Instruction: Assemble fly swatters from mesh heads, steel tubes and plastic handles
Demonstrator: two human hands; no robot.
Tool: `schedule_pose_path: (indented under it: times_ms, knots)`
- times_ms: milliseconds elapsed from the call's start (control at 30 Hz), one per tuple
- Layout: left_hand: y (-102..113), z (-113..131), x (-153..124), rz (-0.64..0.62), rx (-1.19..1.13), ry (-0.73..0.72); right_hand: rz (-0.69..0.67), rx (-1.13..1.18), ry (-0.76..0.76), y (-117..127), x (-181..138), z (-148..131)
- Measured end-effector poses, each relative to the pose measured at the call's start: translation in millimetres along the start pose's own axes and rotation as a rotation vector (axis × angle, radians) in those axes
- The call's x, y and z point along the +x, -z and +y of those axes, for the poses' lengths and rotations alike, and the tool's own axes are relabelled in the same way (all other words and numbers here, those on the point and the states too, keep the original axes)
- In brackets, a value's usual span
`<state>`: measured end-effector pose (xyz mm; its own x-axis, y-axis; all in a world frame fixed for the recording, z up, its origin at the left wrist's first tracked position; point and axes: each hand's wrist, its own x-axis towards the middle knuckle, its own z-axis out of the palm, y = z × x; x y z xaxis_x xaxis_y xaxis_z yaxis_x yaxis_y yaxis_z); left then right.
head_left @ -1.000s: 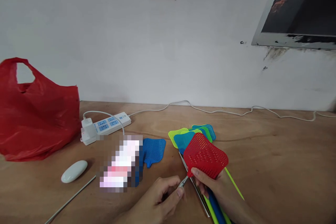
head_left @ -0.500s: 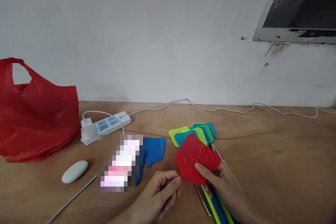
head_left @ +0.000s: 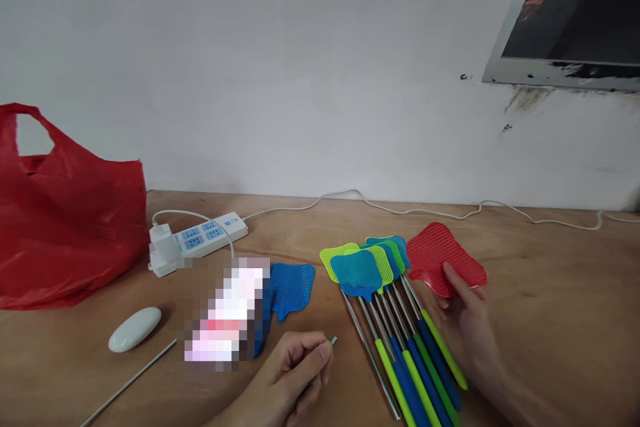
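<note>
The right hand [head_left: 470,320] grips a red swatter head [head_left: 445,255] by its near edge. One of its fingers [head_left: 454,278] lies on top of the mesh and the rest are tucked under it, so the fingers pinch the head. The head has no handle on it and sits low over the table [head_left: 550,293], at the far tip of these fingers. I cannot tell whether it rests on the wood.

The left hand [head_left: 295,370] is curled, with its fingers [head_left: 320,355] pressed together around a thin metal rod [head_left: 332,343]. Only the rod's short tip shows, poking out just past the knuckles toward the right.

Between the two hands lies a fan of swatters [head_left: 363,265]. Its yellow, green and blue heads overlap on the far side of the left fingers, and its metal shafts and coloured grips run back toward the person. The outermost grips lie just beside the right fingers, and the red head sits just right of the fanned heads.

Left of the left fingers and a little beyond them lies a loose blue swatter head [head_left: 293,285], next to a blurred patch. Further left are a bare steel rod [head_left: 131,382] and a white oval object [head_left: 135,329]. Well beyond those are a white power strip [head_left: 203,240] and a red plastic bag [head_left: 70,220]. A white cable [head_left: 425,211] runs along the foot of the wall.
</note>
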<state>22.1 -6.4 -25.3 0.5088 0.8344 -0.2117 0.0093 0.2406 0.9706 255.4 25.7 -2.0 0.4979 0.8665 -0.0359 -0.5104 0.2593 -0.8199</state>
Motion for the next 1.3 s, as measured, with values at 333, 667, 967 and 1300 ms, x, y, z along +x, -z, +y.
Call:
schedule_pose_path:
  times_ms: [333,667,967,1300]
  knots:
    - [7,7,4,0.366,0.297,-0.097,-0.345,-0.477,-0.122,-2,-19,20]
    - [8,7,2,0.328,0.194,-0.024,-0.463,-0.576,-0.207,-8,-14,-1]
    - [9,3,4,0.292,0.119,-0.018,-0.528,-0.546,-0.311,-7,-11,1]
    - [10,8,3,0.219,0.007,-0.036,-0.577,-0.683,-0.116,5,-4,8]
